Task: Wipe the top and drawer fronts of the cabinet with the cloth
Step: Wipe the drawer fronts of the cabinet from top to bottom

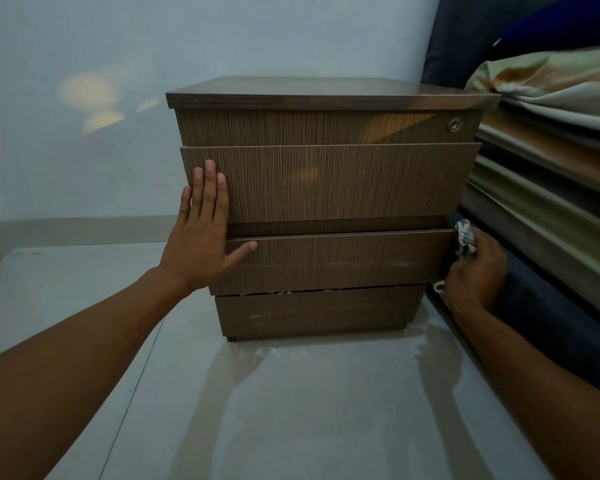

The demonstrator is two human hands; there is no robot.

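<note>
A brown wood-grain cabinet (329, 188) with several drawer fronts stands on the floor in front of me. My left hand (201, 233) lies flat and open against the left edge of the middle drawer fronts, fingers pointing up. At the right end of the lower drawer front (329, 261), my right hand (475, 271) grips a crumpled white patterned cloth (464, 237). Most of the cloth is hidden inside the fist. The cabinet top (312, 86) is bare.
A round lock (454, 125) sits at the top drawer's right end. A bed with layered bedding (548, 161) presses close on the right. A pale wall (118, 98) is behind, and glossy floor tiles (291, 393) spread below.
</note>
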